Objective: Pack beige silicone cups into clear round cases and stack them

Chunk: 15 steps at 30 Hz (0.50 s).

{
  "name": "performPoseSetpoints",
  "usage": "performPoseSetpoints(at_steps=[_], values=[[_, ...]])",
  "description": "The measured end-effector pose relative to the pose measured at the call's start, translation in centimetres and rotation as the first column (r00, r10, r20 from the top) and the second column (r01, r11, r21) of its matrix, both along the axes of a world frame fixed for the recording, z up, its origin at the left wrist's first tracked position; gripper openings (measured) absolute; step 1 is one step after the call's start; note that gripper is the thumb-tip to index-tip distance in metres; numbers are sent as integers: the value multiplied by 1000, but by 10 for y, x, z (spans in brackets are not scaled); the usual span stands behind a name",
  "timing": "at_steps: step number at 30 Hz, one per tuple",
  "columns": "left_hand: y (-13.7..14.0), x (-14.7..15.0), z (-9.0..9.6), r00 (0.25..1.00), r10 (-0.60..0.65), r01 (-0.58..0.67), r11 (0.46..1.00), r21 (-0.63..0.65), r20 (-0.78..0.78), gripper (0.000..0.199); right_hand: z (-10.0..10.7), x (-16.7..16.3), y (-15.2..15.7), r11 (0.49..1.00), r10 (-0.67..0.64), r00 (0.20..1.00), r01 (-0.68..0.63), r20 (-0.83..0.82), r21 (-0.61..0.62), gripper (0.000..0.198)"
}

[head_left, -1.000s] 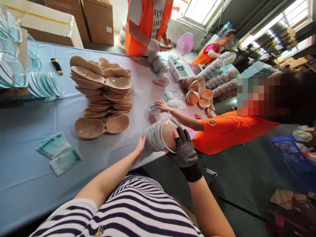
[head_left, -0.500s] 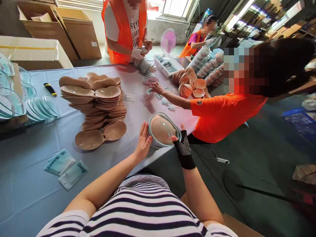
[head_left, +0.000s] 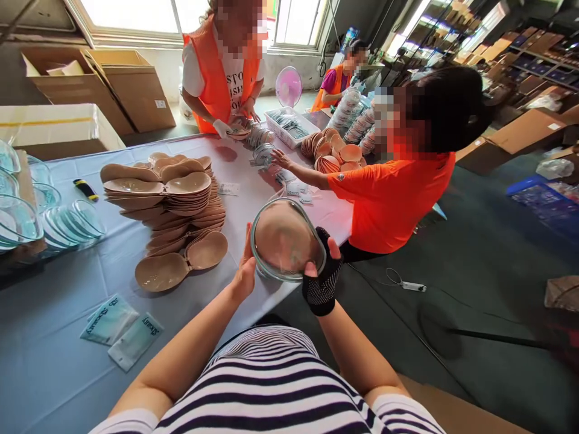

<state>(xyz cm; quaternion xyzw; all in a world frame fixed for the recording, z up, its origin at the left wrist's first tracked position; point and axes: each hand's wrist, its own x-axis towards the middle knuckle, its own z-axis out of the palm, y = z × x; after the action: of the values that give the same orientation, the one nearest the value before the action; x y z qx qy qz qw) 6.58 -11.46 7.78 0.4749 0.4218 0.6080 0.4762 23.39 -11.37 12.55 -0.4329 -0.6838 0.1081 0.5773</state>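
Note:
A clear plastic case [head_left: 287, 238] with a beige adhesive bra cup inside is held up over the front edge of the table. My left hand [head_left: 245, 274], bare, supports its left side, and part of its fingers is hidden behind the case. My right hand [head_left: 323, 280], in a black fingerless glove with white dots, grips the right side with the thumb over the rim. To the left stands a tall stack of beige bra cups [head_left: 167, 187], with a joined pair [head_left: 165, 271] in front.
Teal printed packets [head_left: 108, 319] lie at the front left, with a yellow-black cutter [head_left: 85, 190] and empty-looking clear cases [head_left: 67, 223] beyond. A co-worker in orange [head_left: 391, 202] reaches across from the right. Another person in a vest [head_left: 217, 75] stands behind the table, near a white basket [head_left: 294, 141].
Both hands have lifted the case toward me and slightly left, so it looks larger. The person behind the table has lowered a case toward the tabletop. My view has shifted somewhat.

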Motion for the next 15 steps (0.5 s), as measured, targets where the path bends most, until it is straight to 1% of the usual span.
performPoseSetpoints(at_steps=[2,3,5,6,7,8,9,11,12,13,14,15], values=[[-6,0,13,980,-31,39,999,-36,199,97,-1,-5,-3,998,19,996,-24,91,54,63],[-10,1,20,967,-22,39,997,-62,252,106,-1,-9,-4,999,20,991,-27,134,47,64],[-16,1,31,965,64,-29,990,-139,255,118,-1,-15,-5,999,43,979,-42,198,-11,66],[-19,0,36,963,127,-86,981,-174,237,119,0,-17,-4,997,74,974,-67,216,-38,66],[-22,-4,38,956,188,-145,970,-196,224,115,1,-17,-2,994,105,968,-96,230,-51,65],[-26,-10,38,944,244,-199,957,-210,221,109,2,-15,1,992,120,964,-111,239,-52,64],[-30,-18,36,928,294,-245,945,-218,229,101,4,-10,6,994,108,965,-99,239,-50,64],[-42,-40,21,899,361,-300,920,-251,249,86,8,6,21,999,9,979,1,203,-46,62],[-50,-52,8,887,387,-312,904,-291,252,80,10,16,29,996,-58,983,68,172,-52,61],[-59,-63,-9,881,405,-309,885,-349,247,75,11,26,37,990,-110,983,121,146,-69,59],[-69,-71,-29,879,418,-299,856,-421,228,71,10,34,44,985,-132,982,145,134,-92,57],[-79,-77,-53,879,436,-293,814,-502,194,70,9,40,50,984,-119,983,136,141,-114,55]])
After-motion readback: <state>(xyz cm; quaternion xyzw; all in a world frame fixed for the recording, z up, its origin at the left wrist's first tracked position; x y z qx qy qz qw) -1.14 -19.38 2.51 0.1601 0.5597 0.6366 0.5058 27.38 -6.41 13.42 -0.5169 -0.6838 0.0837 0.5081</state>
